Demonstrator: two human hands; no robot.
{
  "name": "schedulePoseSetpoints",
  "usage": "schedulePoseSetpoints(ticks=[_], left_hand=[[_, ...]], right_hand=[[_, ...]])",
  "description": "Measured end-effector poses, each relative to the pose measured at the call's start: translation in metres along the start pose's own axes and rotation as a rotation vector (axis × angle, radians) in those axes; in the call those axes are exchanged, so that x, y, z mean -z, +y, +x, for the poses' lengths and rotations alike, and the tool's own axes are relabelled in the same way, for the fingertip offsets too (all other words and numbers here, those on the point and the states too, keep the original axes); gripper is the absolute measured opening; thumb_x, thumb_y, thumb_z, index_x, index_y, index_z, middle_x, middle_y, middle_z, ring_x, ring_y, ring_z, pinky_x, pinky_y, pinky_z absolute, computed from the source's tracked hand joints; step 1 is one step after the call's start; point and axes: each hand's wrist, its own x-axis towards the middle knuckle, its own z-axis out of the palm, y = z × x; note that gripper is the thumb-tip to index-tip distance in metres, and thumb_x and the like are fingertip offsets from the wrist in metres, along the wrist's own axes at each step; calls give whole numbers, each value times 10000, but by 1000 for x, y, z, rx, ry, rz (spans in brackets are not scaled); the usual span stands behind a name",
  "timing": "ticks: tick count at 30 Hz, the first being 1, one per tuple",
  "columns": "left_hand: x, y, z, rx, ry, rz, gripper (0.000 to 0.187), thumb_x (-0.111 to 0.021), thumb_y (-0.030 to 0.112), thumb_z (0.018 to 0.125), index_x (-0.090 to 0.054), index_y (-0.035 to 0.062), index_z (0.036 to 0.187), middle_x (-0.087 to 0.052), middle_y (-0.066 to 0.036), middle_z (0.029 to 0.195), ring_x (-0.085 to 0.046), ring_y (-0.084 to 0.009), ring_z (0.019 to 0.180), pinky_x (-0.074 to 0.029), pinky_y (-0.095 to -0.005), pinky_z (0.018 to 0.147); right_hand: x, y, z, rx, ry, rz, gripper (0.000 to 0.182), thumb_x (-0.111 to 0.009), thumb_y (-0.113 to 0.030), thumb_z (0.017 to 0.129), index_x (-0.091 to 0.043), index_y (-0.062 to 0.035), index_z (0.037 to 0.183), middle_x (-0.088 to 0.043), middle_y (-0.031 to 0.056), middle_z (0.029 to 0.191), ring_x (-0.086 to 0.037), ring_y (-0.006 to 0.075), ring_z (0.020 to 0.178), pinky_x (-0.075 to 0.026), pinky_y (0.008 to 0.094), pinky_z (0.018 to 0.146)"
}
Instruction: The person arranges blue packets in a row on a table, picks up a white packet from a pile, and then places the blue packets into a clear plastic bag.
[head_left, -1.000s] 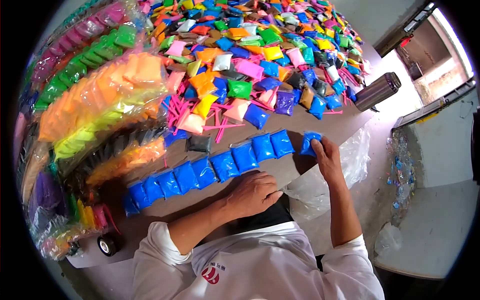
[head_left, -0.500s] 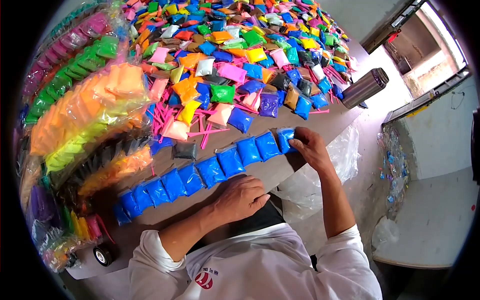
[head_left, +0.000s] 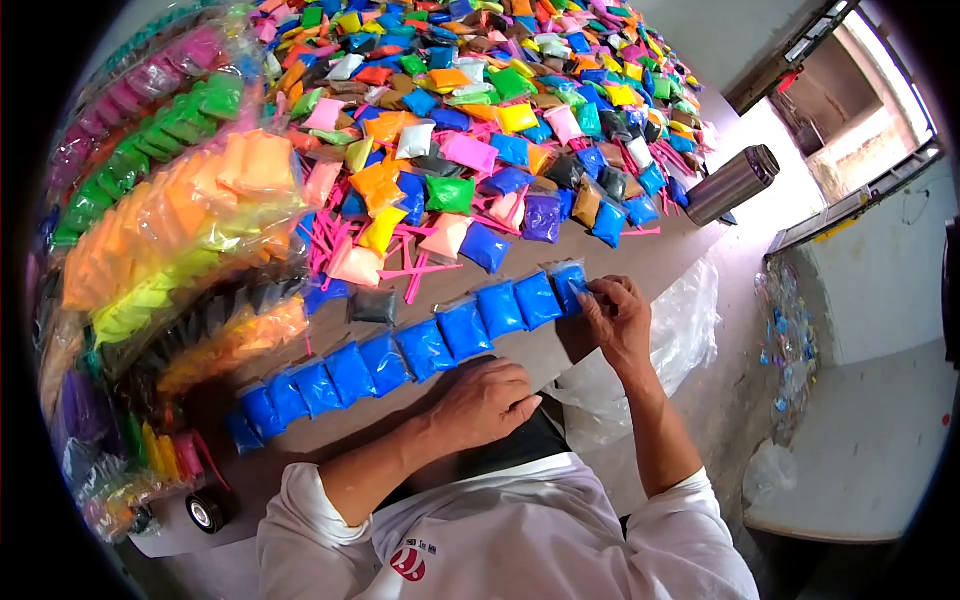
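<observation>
Several blue packets [head_left: 425,348] lie in a slanting row on the brown table [head_left: 400,285], their edges overlapping or close together. At the row's upper right end, my right hand [head_left: 620,318] has its fingers bent against the edge of the last blue packet [head_left: 569,287], thumb and fingertips pinched at its side. My left hand [head_left: 484,403] rests at the table's near edge, just below the middle of the row, with its fingers curled; whether anything is under them is hidden. A dark grey packet [head_left: 373,305] lies just above the row.
A large heap of coloured packets [head_left: 470,150] and pink sticks [head_left: 335,240] covers the far side. Bagged orange packets [head_left: 190,215] are stacked at the left. A metal flask [head_left: 733,185] stands at the right, above clear plastic [head_left: 685,320]. A tape roll [head_left: 205,511] is at lower left.
The last blue packet now lies closer against its neighbour, slightly left of before. My right hand has turned a little and its fingers are at the packet's right edge. My left hand has hardly moved.
</observation>
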Motion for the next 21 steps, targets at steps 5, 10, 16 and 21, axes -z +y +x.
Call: schedulePoseSetpoints(ticks=[5, 10, 16, 21], left_hand=[[-4, -2, 0, -33, 60, -18, 179, -693, 144, 876, -611, 34, 761, -604, -107, 823, -607, -318, 828, -493, -424, 758], [-4, -3, -2, -45, 68, -17, 181, -691, 142, 879, -603, 27, 769, -595, -123, 815, -611, -328, 821, -494, -420, 747], [-2, -3, -2, -54, 64, -34, 185, -682, 150, 891, -598, 21, 788, -584, -129, 822, -607, -331, 839, -492, -428, 750], [-2, -4, -3, -29, 39, -43, 173, -678, 147, 894, -600, 20, 807, -588, -135, 833, -603, -342, 853, -499, -430, 768]], right_hand=[[-2, -15, 0, 63, 20, -70, 179, -747, -152, 870, -719, -23, 992, -654, 161, 959, -643, 328, 893, -511, 400, 779], [-11, -16, 7, 59, 40, -87, 132, -722, -120, 872, -720, -38, 975, -670, 145, 992, -629, 351, 931, -503, 424, 813], [-21, -21, 20, 183, 24, -150, 120, -712, -93, 863, -720, -47, 974, -680, 135, 1012, -612, 345, 927, -498, 433, 813], [-31, -37, 38, 234, -13, -162, 136, -712, -77, 847, -721, -55, 981, -690, 125, 1022, -608, 341, 916, -497, 427, 807]])
